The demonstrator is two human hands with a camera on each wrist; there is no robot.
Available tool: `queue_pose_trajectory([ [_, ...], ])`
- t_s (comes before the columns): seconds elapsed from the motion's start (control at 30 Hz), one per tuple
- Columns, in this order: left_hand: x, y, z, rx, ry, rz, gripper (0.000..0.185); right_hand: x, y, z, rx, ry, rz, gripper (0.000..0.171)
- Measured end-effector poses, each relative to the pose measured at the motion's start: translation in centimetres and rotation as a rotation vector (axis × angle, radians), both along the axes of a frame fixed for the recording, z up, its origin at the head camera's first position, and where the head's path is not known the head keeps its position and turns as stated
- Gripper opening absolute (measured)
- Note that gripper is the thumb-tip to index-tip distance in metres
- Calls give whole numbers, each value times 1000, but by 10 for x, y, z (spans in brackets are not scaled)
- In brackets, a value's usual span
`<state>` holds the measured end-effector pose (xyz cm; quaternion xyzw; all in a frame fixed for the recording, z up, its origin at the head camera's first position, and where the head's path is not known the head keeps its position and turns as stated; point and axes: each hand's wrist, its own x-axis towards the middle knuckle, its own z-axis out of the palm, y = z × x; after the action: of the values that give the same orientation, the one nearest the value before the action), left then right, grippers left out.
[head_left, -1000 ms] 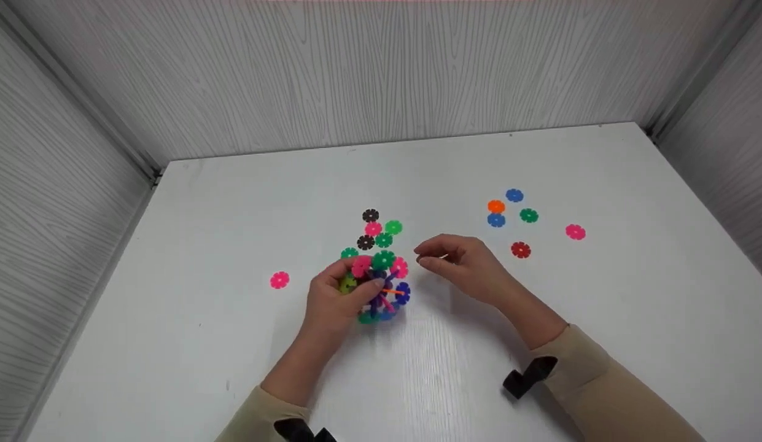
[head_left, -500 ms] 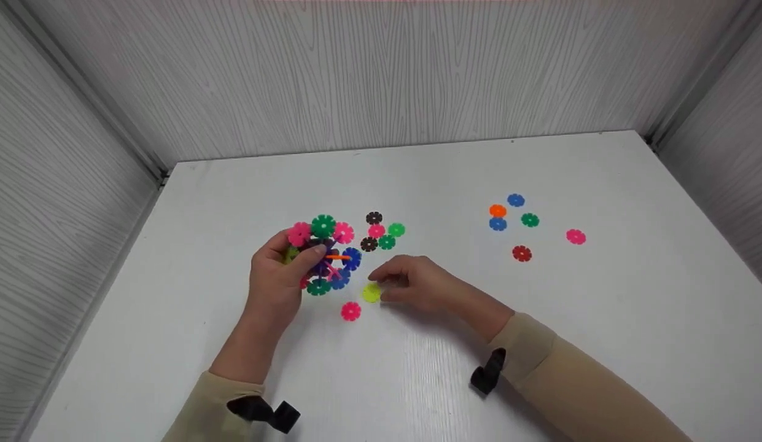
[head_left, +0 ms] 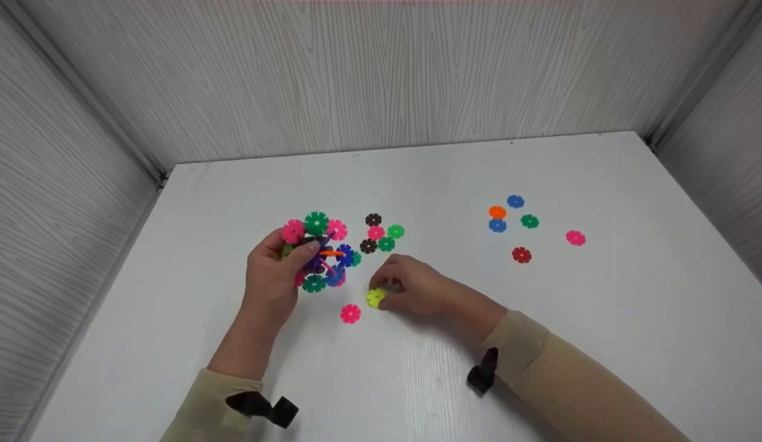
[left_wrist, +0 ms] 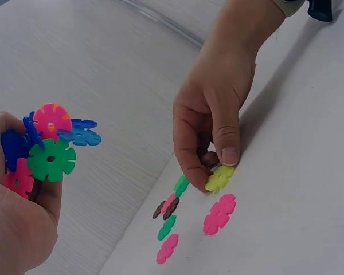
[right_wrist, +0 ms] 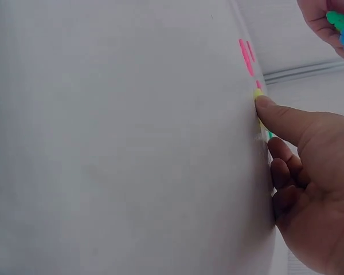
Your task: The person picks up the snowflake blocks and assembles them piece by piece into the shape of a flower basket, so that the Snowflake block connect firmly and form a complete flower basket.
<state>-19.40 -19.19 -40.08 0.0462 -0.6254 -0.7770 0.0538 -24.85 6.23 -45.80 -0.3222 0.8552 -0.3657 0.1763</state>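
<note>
At a white counter (head_left: 430, 374), the left grip (head_left: 271, 273) curls round a cluster of joined discs (head_left: 335, 274) while the right grip (head_left: 417, 285) pinches a yellow disc (head_left: 375, 298) near a loose pink disc (head_left: 350, 314); the step appears to be picking up, the next move likely calling for a steady lift

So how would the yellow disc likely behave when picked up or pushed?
The yellow disc looks thin in the right wrist view, so it's probably light. Its notched shape shows no obvious bend where the right hand pinches it, suggesting it's fairly stiff. Being flat, it would likely slide rather than roll if pushed across the smooth-looking table.
</note>
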Motion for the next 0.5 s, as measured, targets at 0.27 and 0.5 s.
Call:
queue_pose_trajectory([
  [0.27,0,25,-13,-102,-62,-1,47,9,33,9,-142,-140,-165,9],
  [0.5,5,57,-23,-68,-93,-84,62,17,58,34,-438,-139,-268,16],
])
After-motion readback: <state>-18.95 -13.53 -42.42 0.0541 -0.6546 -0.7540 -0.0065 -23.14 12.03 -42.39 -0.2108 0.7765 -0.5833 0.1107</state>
